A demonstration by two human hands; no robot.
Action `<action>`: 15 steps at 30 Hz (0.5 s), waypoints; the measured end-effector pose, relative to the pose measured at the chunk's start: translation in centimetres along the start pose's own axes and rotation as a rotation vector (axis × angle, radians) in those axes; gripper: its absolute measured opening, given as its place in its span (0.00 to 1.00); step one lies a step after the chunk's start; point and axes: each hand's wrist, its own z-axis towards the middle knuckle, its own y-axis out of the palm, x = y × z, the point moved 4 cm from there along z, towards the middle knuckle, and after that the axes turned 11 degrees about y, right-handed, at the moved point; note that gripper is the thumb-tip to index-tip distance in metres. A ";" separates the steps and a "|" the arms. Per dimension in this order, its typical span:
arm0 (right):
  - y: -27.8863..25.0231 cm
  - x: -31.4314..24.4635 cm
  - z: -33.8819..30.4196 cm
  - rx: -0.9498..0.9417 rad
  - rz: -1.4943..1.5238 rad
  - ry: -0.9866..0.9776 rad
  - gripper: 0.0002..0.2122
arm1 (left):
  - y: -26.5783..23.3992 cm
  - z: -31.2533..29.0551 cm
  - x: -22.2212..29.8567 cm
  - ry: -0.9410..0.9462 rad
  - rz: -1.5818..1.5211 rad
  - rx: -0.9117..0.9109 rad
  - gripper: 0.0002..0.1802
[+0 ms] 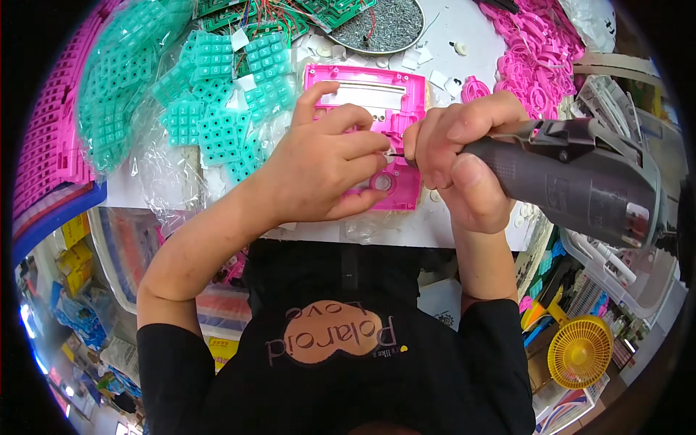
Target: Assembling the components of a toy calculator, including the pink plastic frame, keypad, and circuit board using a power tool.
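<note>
A pink plastic casing (412,87) lies on the white tabletop in front of me, its inside facing up. My left hand (330,159) rests over its left side, fingers bent and somewhat spread, holding it. The index and middle fingertips are beside the screwdriver's tip; whether they pinch a screw there is hidden. From the right, my right hand (467,152) grips a dark grey electric screwdriver (551,170), held nearly level. Its thin bit points left at the middle of the casing. A round part (382,182) sits in the casing's lower half.
Turquoise rubber keypads (221,134) in clear plastic lie to the left, beside stacked pink parts (51,101). Behind are green circuit boards (337,11) with wires and a round dish of screws (380,29). Pink pieces (533,65) pile up at far right. A yellow fan (580,351) is lower right.
</note>
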 end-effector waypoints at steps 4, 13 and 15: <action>-0.1 0.7 -0.4 0.038 -0.166 0.036 0.09 | 0.7 0.5 0.1 0.023 0.054 0.001 0.14; 0.6 1.6 -0.6 -0.070 -0.327 0.052 0.13 | 1.2 0.3 0.5 0.007 0.121 0.029 0.09; 0.0 1.3 -0.1 -0.047 -0.215 0.031 0.13 | 1.1 0.3 0.4 0.022 0.114 -0.023 0.09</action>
